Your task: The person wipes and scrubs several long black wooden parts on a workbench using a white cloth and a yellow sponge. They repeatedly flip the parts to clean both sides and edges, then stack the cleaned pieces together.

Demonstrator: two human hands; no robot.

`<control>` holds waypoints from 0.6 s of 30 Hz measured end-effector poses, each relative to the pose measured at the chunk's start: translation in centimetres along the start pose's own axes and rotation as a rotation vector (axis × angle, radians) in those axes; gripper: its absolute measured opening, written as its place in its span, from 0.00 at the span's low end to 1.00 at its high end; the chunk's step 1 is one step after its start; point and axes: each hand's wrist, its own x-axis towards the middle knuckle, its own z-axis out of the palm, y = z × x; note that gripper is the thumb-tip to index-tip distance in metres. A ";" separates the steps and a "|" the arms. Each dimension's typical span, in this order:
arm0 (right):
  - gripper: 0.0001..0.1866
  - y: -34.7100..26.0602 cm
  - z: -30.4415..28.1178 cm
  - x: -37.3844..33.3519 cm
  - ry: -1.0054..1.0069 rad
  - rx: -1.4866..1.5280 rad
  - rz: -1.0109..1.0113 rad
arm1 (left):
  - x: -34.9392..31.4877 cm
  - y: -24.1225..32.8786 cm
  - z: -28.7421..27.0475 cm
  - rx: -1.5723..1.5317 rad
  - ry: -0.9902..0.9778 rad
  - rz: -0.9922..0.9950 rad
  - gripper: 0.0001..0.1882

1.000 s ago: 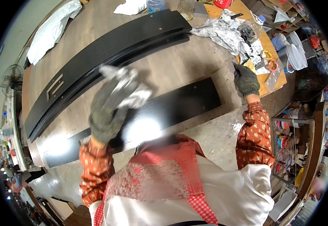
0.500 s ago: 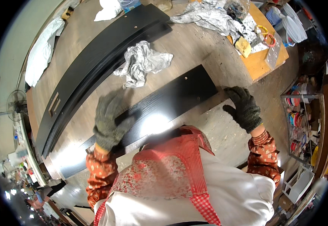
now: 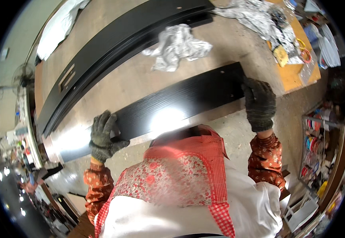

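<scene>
A long black board [image 3: 188, 93] with visible wood grain lies slantwise along the near edge of the table. My left hand [image 3: 103, 137], in a dark grey knit glove, rests across its left part, fingers extended and thumb apart. At the board's right end, my right hand [image 3: 260, 104], gloved the same way, has its fingers bent over the end edge, gripping it; the fingertips are partly hidden in shadow. Small holes show near that end. Beyond the board lies a crumpled grey-white cloth [image 3: 178, 47], touched by neither hand.
Stacked curved black panels [image 3: 113, 51], the top one slotted, lie farther back on the wooden table [image 3: 236, 45]. A stained cloth [image 3: 246, 18], a yellow sponge [image 3: 280, 55] and tape rolls [image 3: 305, 55] sit at the far right. A shelf of coloured rolls [image 3: 313, 137] stands right of the table.
My right hand has come from beside the board's end onto it. My left hand has moved down toward the near edge. The view has shifted, so the table things appear farther right and higher.
</scene>
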 end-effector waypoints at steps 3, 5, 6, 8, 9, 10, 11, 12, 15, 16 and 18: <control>0.13 0.1 4.1 -0.4 -0.011 -0.242 -0.076 | 0.0 0.0 -0.2 0.024 -0.011 -0.036 0.53; 0.14 -1.5 5.4 -0.4 -0.030 -0.337 -0.031 | -0.6 -0.1 0.6 0.015 0.038 -0.034 0.53; 0.15 -3.1 5.9 -0.8 -0.022 -0.297 0.034 | -1.0 -0.5 0.8 -0.014 0.063 -0.005 0.54; 0.16 -5.3 9.4 -3.4 0.046 -0.428 -0.085 | -1.9 -2.1 0.0 -0.003 0.059 0.043 0.54; 0.16 -6.4 11.5 -4.6 0.086 -0.496 -0.150 | -2.7 -3.3 -0.2 0.001 0.064 0.065 0.54; 0.18 -10.0 13.0 -5.9 0.140 -0.479 -0.223 | -4.2 -5.1 -0.7 -0.005 0.063 0.043 0.55; 0.19 -14.2 13.5 -7.1 0.096 -0.359 -0.289 | -6.3 -7.6 -1.1 -0.011 0.044 0.001 0.55; 0.19 -18.0 13.9 -8.4 0.051 -0.240 -0.351 | -8.7 -10.3 -1.3 -0.017 0.023 -0.036 0.56; 0.21 -27.4 12.8 -9.7 -0.402 -0.169 -0.391 | -16.7 -18.4 -2.4 0.025 -0.020 -0.133 0.58; 0.18 -25.1 15.9 -11.6 -0.111 -0.214 -0.430 | -19.5 -21.1 -2.8 0.048 -0.027 -0.167 0.58; 0.13 -24.9 13.0 -7.4 -0.058 -0.039 -0.328 | -23.8 -25.2 -2.7 0.052 -0.026 -0.183 0.58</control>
